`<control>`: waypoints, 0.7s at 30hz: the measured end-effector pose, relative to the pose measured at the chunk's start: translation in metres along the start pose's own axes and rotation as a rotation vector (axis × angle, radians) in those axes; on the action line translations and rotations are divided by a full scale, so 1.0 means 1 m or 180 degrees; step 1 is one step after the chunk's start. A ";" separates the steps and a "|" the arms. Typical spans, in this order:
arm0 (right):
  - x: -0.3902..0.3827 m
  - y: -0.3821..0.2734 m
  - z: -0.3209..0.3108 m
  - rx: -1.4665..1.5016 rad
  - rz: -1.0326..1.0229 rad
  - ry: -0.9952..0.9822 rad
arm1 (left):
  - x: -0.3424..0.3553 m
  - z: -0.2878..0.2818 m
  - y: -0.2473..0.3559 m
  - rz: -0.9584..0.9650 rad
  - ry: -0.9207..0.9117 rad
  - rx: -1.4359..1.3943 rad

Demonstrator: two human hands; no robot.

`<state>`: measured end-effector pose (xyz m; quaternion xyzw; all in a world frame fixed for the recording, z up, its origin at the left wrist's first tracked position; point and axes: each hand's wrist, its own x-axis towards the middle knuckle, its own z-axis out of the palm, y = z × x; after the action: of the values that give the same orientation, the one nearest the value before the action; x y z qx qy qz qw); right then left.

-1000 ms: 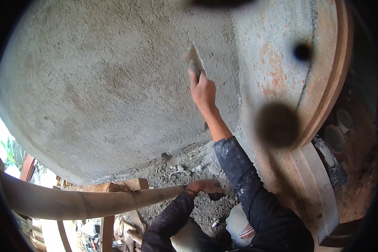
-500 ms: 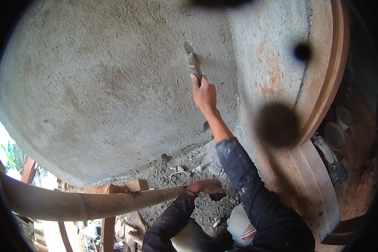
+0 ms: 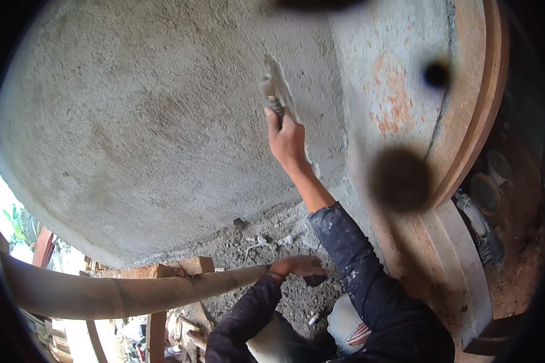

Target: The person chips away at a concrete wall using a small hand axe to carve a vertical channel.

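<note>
My right hand [image 3: 286, 140] is closed around the handle of a plastering trowel [image 3: 269, 88], held against a large grey, rough-plastered wall [image 3: 163, 121]. A pale, wet-looking line runs along the right of the trowel and down past my wrist; whether it is the blade's edge or a ridge of plaster, I cannot tell. Lower down, my left hand [image 3: 298, 266] is curled near the end of a thick bamboo pole [image 3: 163, 293]. Something dark shows under its fingers, too shaded to name. Loose grey mortar [image 3: 297, 297] lies beneath that hand.
To the right, a curved, reddish-edged moulding [image 3: 466, 139] borders the wall. A dark shoe-like thing [image 3: 479, 233] and round containers [image 3: 485, 192] lie beyond it. Wooden beams [image 3: 157, 314] stand at lower left. A thin white loop [image 3: 257, 248] lies on the mortar.
My right hand and the trowel have shifted slightly left and down on the wall, and the tool has tilted, baring the pale line at its right. My left hand has stayed in place.
</note>
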<state>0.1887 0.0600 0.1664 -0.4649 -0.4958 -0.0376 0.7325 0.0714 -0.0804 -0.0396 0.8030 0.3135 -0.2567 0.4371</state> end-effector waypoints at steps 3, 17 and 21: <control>0.007 -0.019 -0.019 0.0240 -0.1529 0.0039 | 0.005 -0.006 0.004 -0.0048 -0.0269 -0.0084; 0.006 0.008 -0.016 0.0261 -0.1598 0.0099 | -0.007 -0.006 0.018 0.0002 -0.0331 0.0014; 0.010 0.028 -0.006 -0.0850 0.0625 -0.0441 | 0.005 0.000 -0.003 -0.0138 -0.0230 -0.0045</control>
<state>0.2120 0.0757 0.1553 -0.6057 -0.4879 0.0008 0.6285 0.0726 -0.0782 -0.0447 0.7831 0.3166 -0.2928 0.4481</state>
